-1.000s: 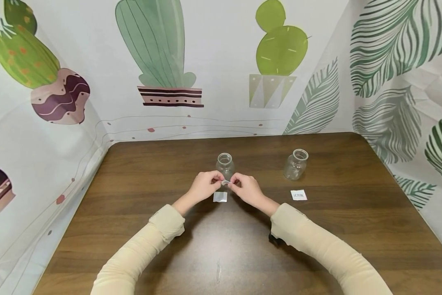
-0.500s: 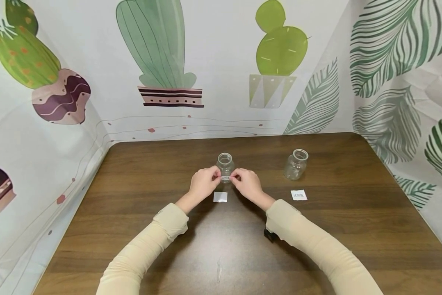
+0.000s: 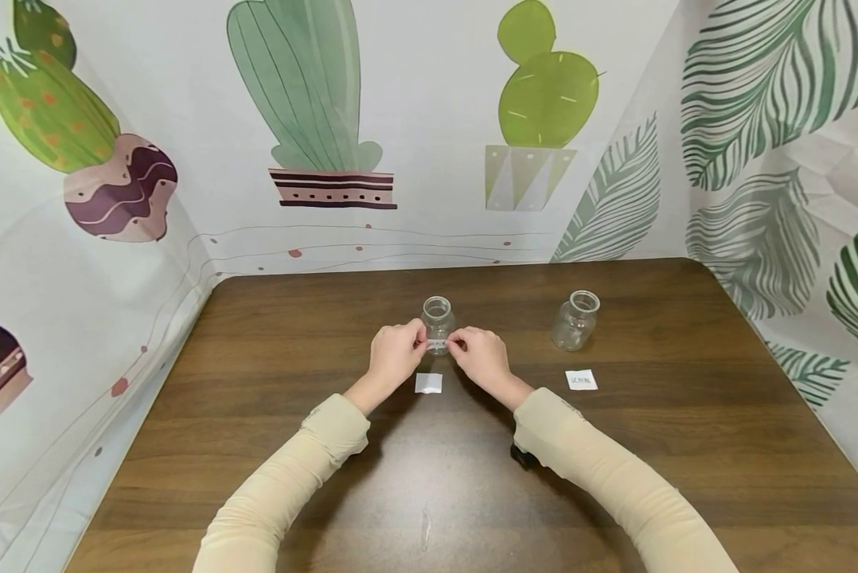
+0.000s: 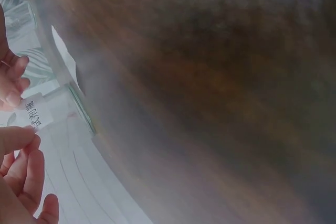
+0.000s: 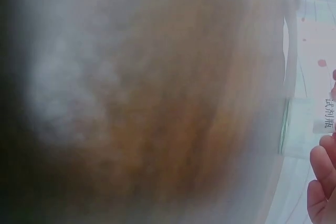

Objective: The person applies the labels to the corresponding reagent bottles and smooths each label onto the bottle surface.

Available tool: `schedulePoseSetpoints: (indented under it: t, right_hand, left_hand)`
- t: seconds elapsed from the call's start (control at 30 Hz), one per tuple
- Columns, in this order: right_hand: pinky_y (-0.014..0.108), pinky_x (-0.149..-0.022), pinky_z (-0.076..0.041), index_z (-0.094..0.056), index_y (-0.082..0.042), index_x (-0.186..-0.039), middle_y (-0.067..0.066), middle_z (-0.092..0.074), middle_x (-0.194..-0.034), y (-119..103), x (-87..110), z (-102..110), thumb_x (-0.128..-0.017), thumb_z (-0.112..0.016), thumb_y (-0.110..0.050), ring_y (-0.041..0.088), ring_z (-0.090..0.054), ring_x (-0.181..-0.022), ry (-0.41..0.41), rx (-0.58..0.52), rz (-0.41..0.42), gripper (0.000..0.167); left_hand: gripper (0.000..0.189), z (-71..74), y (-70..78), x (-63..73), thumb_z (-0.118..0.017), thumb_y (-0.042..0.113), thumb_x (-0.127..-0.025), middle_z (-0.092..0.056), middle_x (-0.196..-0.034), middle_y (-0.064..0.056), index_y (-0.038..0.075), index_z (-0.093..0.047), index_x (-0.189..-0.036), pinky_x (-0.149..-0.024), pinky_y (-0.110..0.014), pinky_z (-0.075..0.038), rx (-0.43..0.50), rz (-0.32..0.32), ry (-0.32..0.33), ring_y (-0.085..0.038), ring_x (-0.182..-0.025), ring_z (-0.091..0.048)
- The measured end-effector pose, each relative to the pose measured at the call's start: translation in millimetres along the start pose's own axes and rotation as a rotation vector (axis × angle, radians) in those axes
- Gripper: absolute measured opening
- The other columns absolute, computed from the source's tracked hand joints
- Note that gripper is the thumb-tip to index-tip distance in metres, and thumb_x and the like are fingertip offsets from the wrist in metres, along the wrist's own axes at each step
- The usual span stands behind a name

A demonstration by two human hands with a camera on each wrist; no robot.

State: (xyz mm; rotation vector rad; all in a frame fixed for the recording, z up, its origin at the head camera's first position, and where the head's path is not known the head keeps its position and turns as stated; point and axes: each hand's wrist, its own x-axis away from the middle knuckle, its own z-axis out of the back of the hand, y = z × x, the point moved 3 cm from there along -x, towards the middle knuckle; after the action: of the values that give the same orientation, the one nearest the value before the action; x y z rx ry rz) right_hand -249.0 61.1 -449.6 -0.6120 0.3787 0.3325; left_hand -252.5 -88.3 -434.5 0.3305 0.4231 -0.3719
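A small white label (image 3: 437,344) with printed characters lies across the front of a clear glass jar (image 3: 438,314), which stands upright with an open mouth. My left hand (image 3: 396,350) pinches the label's left end between thumb and finger. At its other end, my right hand (image 3: 481,352) pinches it the same way. The left wrist view shows the lettering on the label (image 4: 34,114) stretched between the fingertips of both hands. Only part of the right hand (image 5: 324,174) enters the right wrist view, beside the jar's glass (image 5: 298,127).
Nearer than the jar lies a blank white paper square (image 3: 428,383). To the right stands a second glass jar (image 3: 575,321), with a printed white label (image 3: 581,380) lying in front of it. A patterned cloth (image 3: 436,231) rises behind the wooden table (image 3: 293,318).
Both hands have moved slightly forward. The label, bent and held in front of the jar a second ago, is now straight across the jar's front. In the last half second little has moved.
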Motion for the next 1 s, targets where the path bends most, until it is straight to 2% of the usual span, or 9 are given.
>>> schedulePoseSetpoints:
  t: [0.1,0.2,0.37,0.5,0.67,0.77,0.87,1.0]
  right_hand:
    - [0.027,-0.051,-0.042,-0.070,-0.012,-0.081,-0.001,-0.067,-0.070,1,0.1,-1,-0.077,-0.064,-0.015,0.010,-0.055,-0.055,-0.044,-0.038,-0.026,0.008]
    - [0.024,-0.052,-0.040,-0.069,-0.009,-0.088,-0.001,-0.066,-0.067,3,-0.2,-2,-0.077,-0.062,-0.013,0.006,-0.051,-0.052,-0.112,-0.126,-0.074,0.013]
    - [0.022,-0.045,-0.043,-0.064,-0.002,-0.102,0.005,-0.065,-0.064,6,0.5,-5,-0.079,-0.060,-0.008,0.006,-0.053,-0.047,-0.267,-0.364,-0.195,0.024]
    - [0.026,-0.042,-0.044,-0.052,0.002,-0.118,0.011,-0.066,-0.068,4,4.8,-3,-0.081,-0.056,-0.006,0.013,-0.057,-0.048,-0.402,-0.538,-0.290,0.039]
    - [0.035,-0.053,-0.048,-0.029,0.003,-0.135,0.016,-0.066,-0.074,-1,12.7,1,-0.080,-0.054,-0.005,0.019,-0.060,-0.053,-0.535,-0.694,-0.381,0.061]
    - [0.035,-0.055,-0.049,-0.022,0.003,-0.137,0.015,-0.066,-0.073,-2,12.5,4,-0.079,-0.058,-0.009,0.020,-0.061,-0.053,-0.522,-0.649,-0.417,0.069]
    - [0.031,-0.055,-0.048,-0.023,0.000,-0.137,0.011,-0.066,-0.075,0,8.1,6,-0.078,-0.063,-0.017,0.019,-0.061,-0.055,-0.463,-0.506,-0.423,0.073]
    - [0.034,-0.066,-0.047,-0.028,-0.005,-0.135,0.011,-0.064,-0.091,4,-1.8,4,-0.074,-0.067,-0.025,0.021,-0.061,-0.073,-0.402,-0.315,-0.361,0.074]
  left_hand:
    - [0.019,-0.3,-0.4,-0.1,-0.071,0.017,-0.069,-0.054,-0.052,0.005,0.016,-0.051,-0.066,-0.053,-0.032,-0.040,-0.016,-0.013,0.033,-0.020,-0.054,-0.054]
    - [0.020,-1.1,-1.5,-0.5,-0.071,0.016,-0.069,-0.053,-0.051,0.005,0.016,-0.051,-0.066,-0.057,-0.033,-0.042,-0.026,-0.023,0.051,-0.019,-0.053,-0.054]
    - [0.020,-3.0,-3.4,-1.4,-0.070,0.017,-0.070,-0.052,-0.051,0.005,0.015,-0.051,-0.067,-0.061,-0.032,-0.042,-0.036,-0.017,0.044,-0.017,-0.053,-0.053]
    - [0.019,-3.4,-3.5,-2.2,-0.069,0.018,-0.071,-0.051,-0.051,0.005,0.015,-0.051,-0.068,-0.062,-0.032,-0.043,-0.032,0.001,0.025,-0.017,-0.054,-0.054]
    - [0.019,-3.3,-2.2,-2.9,-0.069,0.019,-0.071,-0.050,-0.051,0.005,0.015,-0.051,-0.068,-0.064,-0.033,-0.043,-0.034,-0.008,0.024,-0.018,-0.054,-0.054]
    - [0.019,-3.9,-1.0,-3.5,-0.069,0.019,-0.072,-0.050,-0.051,0.005,0.015,-0.051,-0.069,-0.066,-0.032,-0.043,-0.038,-0.012,0.019,-0.017,-0.054,-0.054]
    - [0.020,-4.3,0.4,-3.6,-0.069,0.021,-0.072,-0.050,-0.051,0.006,0.016,-0.051,-0.069,-0.067,-0.031,-0.042,-0.037,-0.009,0.008,-0.015,-0.053,-0.053]
    - [0.022,-3.9,2.2,-3.2,-0.070,0.025,-0.072,-0.051,-0.051,0.006,0.016,-0.050,-0.069,-0.065,-0.031,-0.042,-0.029,-0.005,0.008,-0.014,-0.051,-0.052]
